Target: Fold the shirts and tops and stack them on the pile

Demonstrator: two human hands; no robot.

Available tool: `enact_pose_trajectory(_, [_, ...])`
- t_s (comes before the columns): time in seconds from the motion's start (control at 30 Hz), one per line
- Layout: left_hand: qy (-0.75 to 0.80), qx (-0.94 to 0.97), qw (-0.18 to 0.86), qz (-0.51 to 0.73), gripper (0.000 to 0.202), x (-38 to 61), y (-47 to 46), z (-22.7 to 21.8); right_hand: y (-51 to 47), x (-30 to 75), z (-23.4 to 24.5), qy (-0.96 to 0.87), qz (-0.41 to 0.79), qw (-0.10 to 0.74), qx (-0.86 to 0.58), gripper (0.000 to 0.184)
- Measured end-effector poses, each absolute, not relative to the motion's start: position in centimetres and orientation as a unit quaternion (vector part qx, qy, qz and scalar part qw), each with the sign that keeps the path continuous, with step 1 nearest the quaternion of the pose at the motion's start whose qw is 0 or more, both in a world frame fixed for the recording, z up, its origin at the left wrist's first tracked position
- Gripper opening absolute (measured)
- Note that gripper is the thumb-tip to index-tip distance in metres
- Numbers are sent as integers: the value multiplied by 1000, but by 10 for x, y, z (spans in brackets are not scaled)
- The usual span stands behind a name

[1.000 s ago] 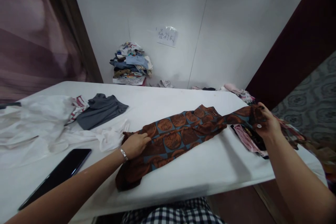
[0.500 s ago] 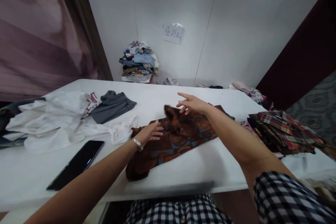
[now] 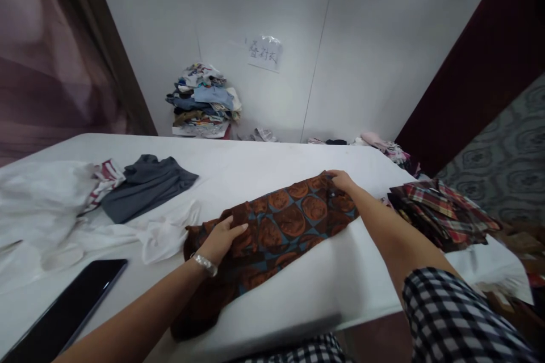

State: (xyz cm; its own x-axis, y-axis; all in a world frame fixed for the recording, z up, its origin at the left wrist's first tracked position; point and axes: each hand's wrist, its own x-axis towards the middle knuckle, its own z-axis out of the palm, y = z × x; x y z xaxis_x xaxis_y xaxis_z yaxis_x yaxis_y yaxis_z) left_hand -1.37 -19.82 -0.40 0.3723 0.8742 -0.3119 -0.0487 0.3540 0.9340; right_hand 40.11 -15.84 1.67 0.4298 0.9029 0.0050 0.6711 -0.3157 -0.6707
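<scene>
Shirt (image 3: 289, 222) lies slantwise on the worktop (image 3: 255, 160); the left hand (image 3: 220, 241), loosely spread, rests on one end, seemingly steadying it, while the right hand (image 3: 341, 180) pinches the far corner, likely keeping it flat.

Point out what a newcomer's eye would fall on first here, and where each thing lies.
First comes the brown patterned garment, lying on the white table near the middle, with the left grip on its left part and the right grip at its upper right corner. Next is the tall stack of clothes beyond the table's far edge, left of the handwritten sign on the wall. The black phone lies at lower left.
</scene>
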Motion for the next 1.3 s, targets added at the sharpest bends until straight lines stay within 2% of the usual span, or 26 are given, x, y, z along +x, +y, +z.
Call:
enact_pose_trajectory(0.13, [465, 499, 660, 316, 42, -11, -200, 5, -126, 403, -2, -579, 164, 208, -772, 63])
enact_pose_trajectory(0.23, [478, 509, 648, 304, 52, -10, -200, 10, -108, 404, -9, -614, 148, 133, -764, 65])
enact_pose_trajectory(0.47, [499, 477, 653, 312, 59, -25, -192, 14, -121, 438, 6, -644, 115, 11, -757, 38])
enact_pose_trajectory(0.6, [543, 460, 639, 292, 57, -36, -175, 0, -132, 454, 15, -637, 115, -24, -762, 33])
enact_pose_trajectory(0.77, [583, 523, 556, 280, 52, -44, -156, -21, -123, 449, 5, -620, 95, -16, -779, 34])
enact_pose_trajectory(0.93, [608, 606, 434, 272, 47, -50, -155, -19, -116, 442, -9, -610, 34, 17, -791, 34])
enact_pose_trajectory(1.03, [632, 672, 323, 213, 53, -53, -159, -10, -120, 438, -9, -601, -5, 51, -798, 39])
enact_pose_trajectory(1.1, [647, 713, 235, 131, 60, -54, -162, -7, -125, 433, -6, -601, -23, 75, -796, 41])
enact_pose_trajectory(1.2, [639, 759, 118, 32, 58, -56, -167, -6, -138, 417, -6, -618, -28, 97, -779, 40])
enact_pose_trajectory(1.3, [597, 799, 42, 57, 59, -56, -163, -9, -159, 390, -18, -667, -3, 111, -737, 42])
